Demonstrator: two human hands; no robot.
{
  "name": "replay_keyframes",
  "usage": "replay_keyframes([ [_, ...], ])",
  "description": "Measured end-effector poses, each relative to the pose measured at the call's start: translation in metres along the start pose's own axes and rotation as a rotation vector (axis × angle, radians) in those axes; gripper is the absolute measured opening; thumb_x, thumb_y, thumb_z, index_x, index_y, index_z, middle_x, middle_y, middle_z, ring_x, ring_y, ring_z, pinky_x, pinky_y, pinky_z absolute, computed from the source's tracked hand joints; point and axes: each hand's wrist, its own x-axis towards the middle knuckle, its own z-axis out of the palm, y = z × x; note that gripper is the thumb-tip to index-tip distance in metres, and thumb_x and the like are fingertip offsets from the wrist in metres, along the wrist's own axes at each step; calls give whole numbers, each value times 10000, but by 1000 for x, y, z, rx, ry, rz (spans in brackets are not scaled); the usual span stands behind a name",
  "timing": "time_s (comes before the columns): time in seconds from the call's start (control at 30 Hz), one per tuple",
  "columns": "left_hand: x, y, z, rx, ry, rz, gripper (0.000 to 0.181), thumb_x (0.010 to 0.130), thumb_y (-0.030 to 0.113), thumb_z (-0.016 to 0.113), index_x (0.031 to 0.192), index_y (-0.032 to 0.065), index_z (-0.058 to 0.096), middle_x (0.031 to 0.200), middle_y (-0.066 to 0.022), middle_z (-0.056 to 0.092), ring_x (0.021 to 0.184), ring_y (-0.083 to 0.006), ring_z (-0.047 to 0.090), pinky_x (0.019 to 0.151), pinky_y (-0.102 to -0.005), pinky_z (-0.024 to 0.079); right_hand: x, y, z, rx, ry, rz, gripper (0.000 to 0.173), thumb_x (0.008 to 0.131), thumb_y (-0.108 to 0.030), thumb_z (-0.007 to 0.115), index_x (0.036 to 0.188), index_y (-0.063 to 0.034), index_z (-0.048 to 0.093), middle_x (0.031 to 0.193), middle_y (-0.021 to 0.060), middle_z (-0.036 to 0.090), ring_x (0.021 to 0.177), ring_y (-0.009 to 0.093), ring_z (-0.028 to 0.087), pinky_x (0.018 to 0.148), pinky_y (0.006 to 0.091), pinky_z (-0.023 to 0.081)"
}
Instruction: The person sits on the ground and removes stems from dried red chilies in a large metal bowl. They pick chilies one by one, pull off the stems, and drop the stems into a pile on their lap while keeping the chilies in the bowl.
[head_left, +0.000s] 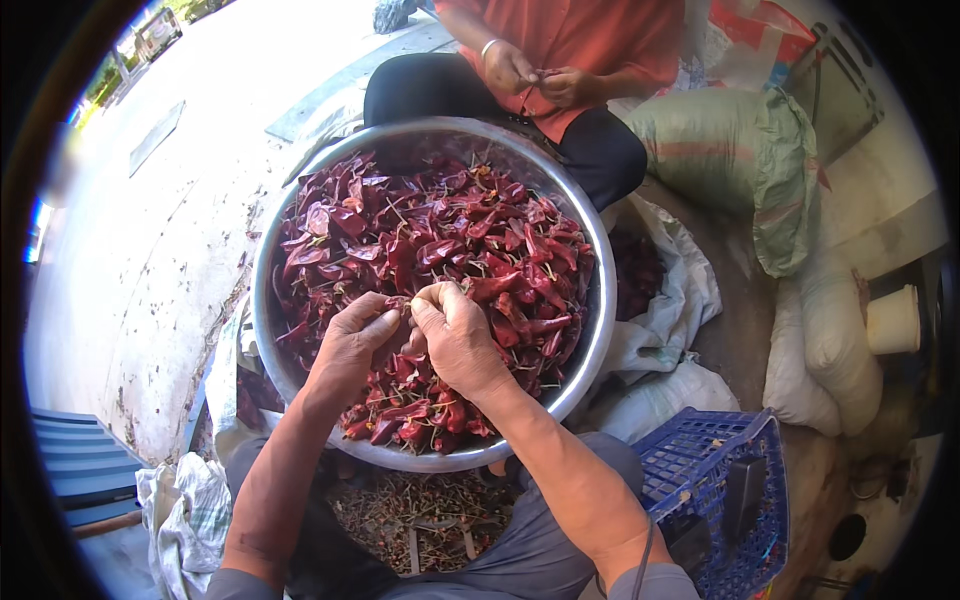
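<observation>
A wide round metal basin (604, 300) full of dried red chili peppers (450, 232) with thin stems stands before me. Over its near half, my left hand (358, 330) and my right hand (454, 330) meet at the fingertips. The left thumb and fingers pinch a dried chili pepper (397, 302), and the right thumb and forefinger grip its stem end. The rest of that pepper is hidden by the fingers.
Opposite sits a person in a red shirt (570, 37), hands on a small item. Stuffed woven sacks (697, 142) lie at right, near a blue plastic basket (705, 480). Loose stems (427, 517) cover the ground between my legs. An open sack of chilies (675, 292) touches the basin's right side.
</observation>
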Motion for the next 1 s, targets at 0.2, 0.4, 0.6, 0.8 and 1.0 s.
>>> replay_keyframes([
  [0.2, 2, 2, 6, -128, 34, 37, 102, 1022, 153, 591, 1068, 76, 642, 899, 30, 626, 745, -37, 560, 632, -208, 434, 4, 10, 4, 582, -39, 53, 141, 1031, -148, 519, 1038, -13, 559, 845, 17, 558, 706, 83, 580, 671, 293, 602],
  [0.4, 7, 0, -9, 99, -19, 239, 241, 1043, 210, 542, 1209, 51, 614, 1061, -42, 639, 925, -110, 617, 820, -269, 512, 10, -5, -3, 491, -98, 46, 188, 997, -158, 553, 1057, 20, 572, 885, 41, 575, 716, 103, 595, 653, 305, 606],
  [0.6, 13, -7, -36, -102, -70, 173, 287, 1058, 293, 549, 1242, 79, 600, 1069, -19, 645, 965, -110, 630, 838, -274, 533, -10, -46, -14, -12, -495, 22, 290, 971, -197, 615, 891, 78, 661, 789, 143, 674, 679, 187, 690, 581, 332, 560],
  [0.8, 18, 2, -29, -116, 282, 79, 155, 1033, 316, 601, 981, 171, 625, 739, 85, 571, 605, -9, 516, 471, -167, 378, -16, 28, -4, -1453, -165, -96, 254, 785, -244, 766, 961, -61, 778, 868, 85, 745, 884, 205, 735, 657, 369, 587],
  [1.0, 23, -9, -19, -155, 223, 184, 108, 1062, 188, 522, 1075, 118, 603, 820, 43, 587, 700, -58, 582, 590, -238, 507, 3, 62, 7, -1526, -438, 28, 194, 850, -138, 663, 993, -121, 793, 968, 43, 774, 881, 201, 744, 685, 379, 598],
])
